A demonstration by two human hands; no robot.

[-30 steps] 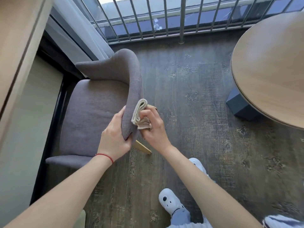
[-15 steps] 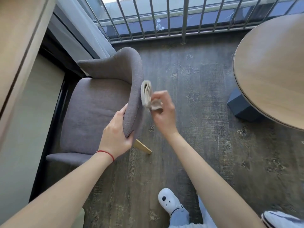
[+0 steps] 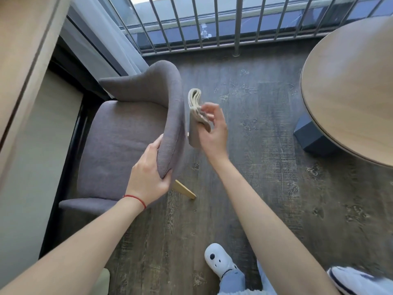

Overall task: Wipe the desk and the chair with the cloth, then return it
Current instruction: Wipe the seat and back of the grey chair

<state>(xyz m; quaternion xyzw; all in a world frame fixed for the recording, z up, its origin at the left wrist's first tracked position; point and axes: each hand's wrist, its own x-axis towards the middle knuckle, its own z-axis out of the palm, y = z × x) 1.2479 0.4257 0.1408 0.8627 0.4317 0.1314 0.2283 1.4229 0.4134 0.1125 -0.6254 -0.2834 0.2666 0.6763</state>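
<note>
A grey upholstered chair [image 3: 119, 141] stands at the left with its curved backrest toward me. My left hand [image 3: 148, 175] grips the near end of the backrest edge. My right hand [image 3: 212, 133] holds a folded beige cloth [image 3: 194, 109] flat against the outer side of the backrest, about halfway along it. The round wooden desk [image 3: 348, 88] is at the right, apart from both hands.
A metal railing [image 3: 212, 24] and window run along the top. A white curtain [image 3: 102, 33] hangs behind the chair. A dark blue desk base [image 3: 310, 137] sits on the wooden floor. My slippered feet [image 3: 219, 262] are at the bottom. A wooden panel [image 3: 21, 60] fills the left.
My right hand has slid the cloth away from me along the outside of the backrest, from its near end toward the middle. My left hand kept its grip on the backrest.
</note>
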